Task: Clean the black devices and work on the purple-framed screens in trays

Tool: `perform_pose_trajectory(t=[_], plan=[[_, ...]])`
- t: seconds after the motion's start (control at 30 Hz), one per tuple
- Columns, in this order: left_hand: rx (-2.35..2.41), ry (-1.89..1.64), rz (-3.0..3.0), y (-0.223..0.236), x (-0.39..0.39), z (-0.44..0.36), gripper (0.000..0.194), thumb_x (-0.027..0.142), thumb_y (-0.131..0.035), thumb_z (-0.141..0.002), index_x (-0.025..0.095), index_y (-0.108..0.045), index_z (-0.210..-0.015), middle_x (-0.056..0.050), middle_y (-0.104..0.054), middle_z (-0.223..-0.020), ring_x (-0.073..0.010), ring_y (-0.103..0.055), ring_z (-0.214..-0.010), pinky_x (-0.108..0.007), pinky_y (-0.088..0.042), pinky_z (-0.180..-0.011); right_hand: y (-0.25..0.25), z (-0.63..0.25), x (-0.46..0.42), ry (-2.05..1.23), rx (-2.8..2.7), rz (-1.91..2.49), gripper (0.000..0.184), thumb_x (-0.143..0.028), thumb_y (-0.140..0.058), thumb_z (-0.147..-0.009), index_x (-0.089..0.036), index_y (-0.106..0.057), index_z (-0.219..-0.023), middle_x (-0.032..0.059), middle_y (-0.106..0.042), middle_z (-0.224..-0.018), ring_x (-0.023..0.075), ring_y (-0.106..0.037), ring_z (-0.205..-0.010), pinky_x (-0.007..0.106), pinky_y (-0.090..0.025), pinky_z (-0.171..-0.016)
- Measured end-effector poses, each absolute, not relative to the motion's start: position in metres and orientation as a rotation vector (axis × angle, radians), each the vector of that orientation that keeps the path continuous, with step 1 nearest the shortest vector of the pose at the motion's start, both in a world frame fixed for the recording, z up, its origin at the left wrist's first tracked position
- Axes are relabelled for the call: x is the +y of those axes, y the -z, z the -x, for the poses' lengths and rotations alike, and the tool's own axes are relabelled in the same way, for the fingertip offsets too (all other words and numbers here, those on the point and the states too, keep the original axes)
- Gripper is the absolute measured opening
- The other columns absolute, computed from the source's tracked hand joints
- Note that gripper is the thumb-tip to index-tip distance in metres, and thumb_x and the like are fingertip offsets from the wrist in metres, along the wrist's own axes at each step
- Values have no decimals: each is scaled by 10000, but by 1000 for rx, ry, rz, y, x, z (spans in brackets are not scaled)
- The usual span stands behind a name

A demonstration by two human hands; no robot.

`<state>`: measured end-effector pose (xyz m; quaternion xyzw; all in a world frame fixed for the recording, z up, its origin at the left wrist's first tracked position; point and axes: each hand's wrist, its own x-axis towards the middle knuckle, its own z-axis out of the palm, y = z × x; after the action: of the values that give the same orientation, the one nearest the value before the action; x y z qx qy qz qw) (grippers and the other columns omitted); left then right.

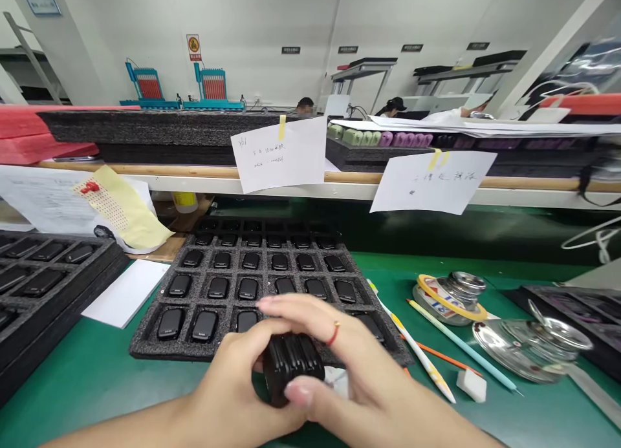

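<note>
The fingers of the left hand (228,386) and right hand (359,370) wrap a black plastic case (294,364) at lower centre, over the foam tray (145,344); it seems stiff, light and slick, safest held by its ribbed sides.

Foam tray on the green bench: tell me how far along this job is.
Looks done: the grey-black foam tray holds small black plastic devices, one per slot, in its visible rows; the black foam tray at left holds similar ones. In hand: the left hand and right hand hold a ribbed black device between them. Left: front-row slots behind the hands are hidden, so I cannot tell what remains there.
</note>
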<state>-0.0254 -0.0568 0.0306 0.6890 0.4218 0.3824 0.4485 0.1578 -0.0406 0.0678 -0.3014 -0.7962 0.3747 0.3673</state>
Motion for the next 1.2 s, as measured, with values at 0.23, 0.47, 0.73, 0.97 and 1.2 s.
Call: perform_pose_trajectory(t=[0.23, 0.47, 0.73, 0.97, 1.2], plan=[[1083, -969, -1679, -32, -56, 22, 273, 115, -715, -641, 175, -732, -906, 14, -720, -783, -143, -672, -673, -174, -513, -559, -41, -126, -44, -970, -1828, 655, 329, -150, -578, -902, -196, -706, -1201, 71, -716, -1073, 172, -678, -1015, 285, -545, -908], [1154, -903, -1646, -30, -55, 22, 273, 129, -766, -636, 179, -731, -902, 27, -688, -730, -149, -652, -654, -199, -511, -566, -34, -118, -43, -1255, -1569, 778, 355, -403, -461, -1030, -281, -792, -1072, 49, -712, -1019, 191, -678, -968, 318, -551, -874], [1116, -817, -1460, -35, -55, 21, 328, 172, -811, -636, 179, -713, -949, 15, -740, -823, -187, -697, -744, -236, -548, -626, -40, -133, -41, -1367, -1658, 746, 426, -194, -511, -859, -300, -729, -1209, 45, -672, -1184, 249, -610, -1139, 426, -469, -1026], [1024, -863, -1424, -33, -53, 21, 324, 96, -783, -645, 183, -700, -945, 28, -735, -857, -166, -701, -773, -204, -541, -633, -44, -134, -42, -1391, -1695, 768, 516, -159, -526, -797, -298, -692, -1265, 50, -639, -1196, 243, -610, -1115, 471, -443, -1072], [1037, -862, -1470, -34, -53, 21, 277, 111, -735, -671, 175, -704, -938, 15, -732, -829, -167, -699, -731, -208, -538, -602, -44, -137, -40, -1341, -1769, 741, 563, -107, -536, -771, -279, -658, -1292, 66, -635, -1235, 247, -585, -1202, 449, -448, -1069]])
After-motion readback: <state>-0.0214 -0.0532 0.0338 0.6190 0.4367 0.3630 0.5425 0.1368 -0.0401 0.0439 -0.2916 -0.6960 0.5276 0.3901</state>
